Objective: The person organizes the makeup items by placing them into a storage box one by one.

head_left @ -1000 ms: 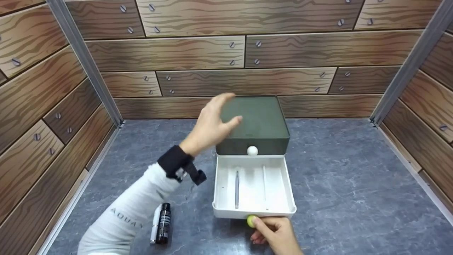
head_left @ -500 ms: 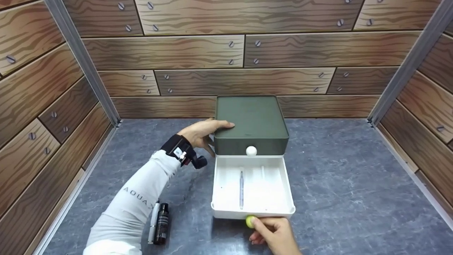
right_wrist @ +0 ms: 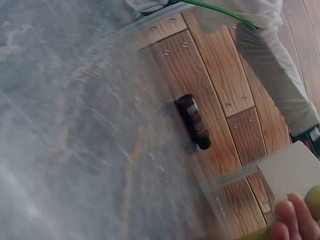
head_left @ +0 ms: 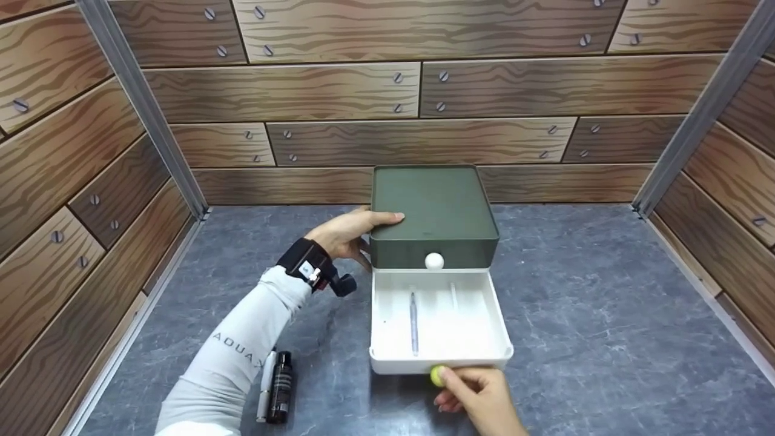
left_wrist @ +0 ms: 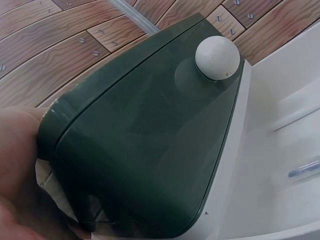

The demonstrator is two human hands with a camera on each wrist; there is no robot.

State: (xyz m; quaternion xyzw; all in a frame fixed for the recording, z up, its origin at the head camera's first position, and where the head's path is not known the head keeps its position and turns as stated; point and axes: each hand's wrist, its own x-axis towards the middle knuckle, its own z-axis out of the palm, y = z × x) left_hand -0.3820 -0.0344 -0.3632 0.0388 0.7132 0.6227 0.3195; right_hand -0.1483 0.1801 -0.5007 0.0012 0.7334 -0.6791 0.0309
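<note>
A small drawer box with a dark green top (head_left: 433,200) stands in the middle of the table, with a white round knob (head_left: 434,261) on its green front. Below, a white drawer (head_left: 387,366) is pulled out. Inside it lie a slim translucent pen-like stick (head_left: 414,324) and a faint thin white strip (head_left: 453,297). My left hand (head_left: 346,233) grips the box's left side, thumb on the top edge and fingers down the side; the left wrist view shows the green front (left_wrist: 150,130) close up. My right hand (head_left: 478,393) pinches the drawer's yellow-green knob (head_left: 437,376).
A black bottle (head_left: 280,387) and a white-and-silver tube (head_left: 265,387) lie side by side at the front left, beside my left sleeve (head_left: 236,345). Wood-patterned walls (head_left: 345,142) enclose the grey marbled table (head_left: 593,303) at the back and sides.
My left hand has come down from above the box onto its left side and now grips it. The pen-like stick has shifted slightly right in the drawer. My right hand stays on the knob.
</note>
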